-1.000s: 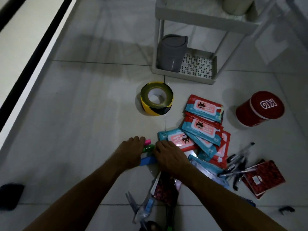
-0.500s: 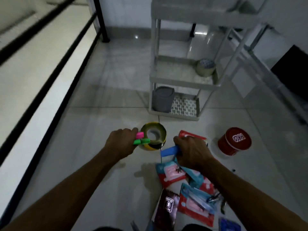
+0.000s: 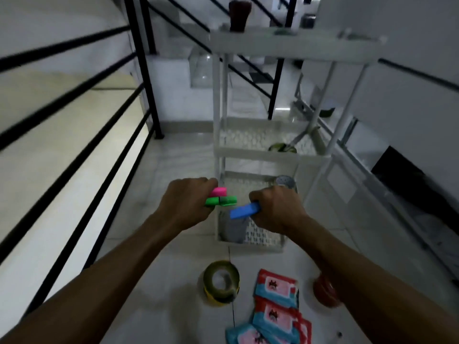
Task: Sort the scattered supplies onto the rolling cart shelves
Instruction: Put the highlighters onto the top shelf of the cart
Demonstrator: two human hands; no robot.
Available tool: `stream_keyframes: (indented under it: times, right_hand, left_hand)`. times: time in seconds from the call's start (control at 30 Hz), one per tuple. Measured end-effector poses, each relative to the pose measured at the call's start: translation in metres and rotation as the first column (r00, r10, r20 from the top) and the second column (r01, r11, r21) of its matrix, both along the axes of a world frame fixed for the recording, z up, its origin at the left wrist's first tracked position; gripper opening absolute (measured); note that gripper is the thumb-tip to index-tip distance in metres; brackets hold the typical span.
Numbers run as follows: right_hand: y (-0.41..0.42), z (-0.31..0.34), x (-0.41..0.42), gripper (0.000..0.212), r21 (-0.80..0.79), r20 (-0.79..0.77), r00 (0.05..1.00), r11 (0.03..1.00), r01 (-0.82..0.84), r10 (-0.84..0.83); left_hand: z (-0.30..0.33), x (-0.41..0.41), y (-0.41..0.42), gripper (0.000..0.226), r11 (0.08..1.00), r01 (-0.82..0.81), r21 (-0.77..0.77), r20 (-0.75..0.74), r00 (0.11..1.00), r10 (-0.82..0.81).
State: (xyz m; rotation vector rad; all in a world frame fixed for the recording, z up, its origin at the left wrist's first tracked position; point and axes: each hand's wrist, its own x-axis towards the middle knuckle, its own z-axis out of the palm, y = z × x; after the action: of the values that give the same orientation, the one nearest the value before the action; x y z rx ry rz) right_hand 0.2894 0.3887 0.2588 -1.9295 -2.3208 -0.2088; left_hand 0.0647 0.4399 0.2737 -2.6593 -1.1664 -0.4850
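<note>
My left hand (image 3: pixel 186 202) grips a pink highlighter (image 3: pixel 218 191) and a green highlighter (image 3: pixel 222 201), both sticking out to the right. My right hand (image 3: pixel 275 211) grips a blue highlighter (image 3: pixel 244 211) that points left. Both hands hover in front of the white rolling cart (image 3: pixel 270 155), at the height of its lower shelves. On the floor below lie a yellow-black tape roll (image 3: pixel 221 283), several wet-wipe packs (image 3: pixel 275 309) and a red tin (image 3: pixel 325 291), partly hidden by my right forearm.
A grey lidded bin (image 3: pixel 233 228) stands on the cart's bottom shelf. A tape roll (image 3: pixel 282 148) lies on the middle shelf and a dark object (image 3: pixel 239 14) stands on top. A black stair railing (image 3: pixel 139 68) runs along the left.
Both hands have lifted the highlighters off the floor and carried them up toward the cart. The view has tilted up, so the floor supplies now sit at the bottom.
</note>
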Motion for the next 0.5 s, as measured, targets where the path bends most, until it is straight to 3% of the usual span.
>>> stream_keyframes:
  times: [0.23,0.33,0.5]
  right_hand:
    - [0.033,0.147,0.038,0.014,0.219,0.017,0.999,0.975,-0.036,0.033]
    - [0.036,0.201,0.051,0.022,0.281,0.071,0.996,0.957,-0.073,0.056]
    - [0.049,0.283,0.080,0.025,0.445,0.111,0.992,0.890,-0.101,0.057]
  left_hand:
    - [0.156,0.062,0.046,0.028,0.986,0.089,0.142,0.037,0.995,-0.096]
    - [0.204,0.084,0.050,0.030,0.955,0.151,0.257,-0.025,0.988,-0.149]
    - [0.284,0.109,0.068,0.040,0.885,0.178,0.431,0.025,0.978,-0.208]
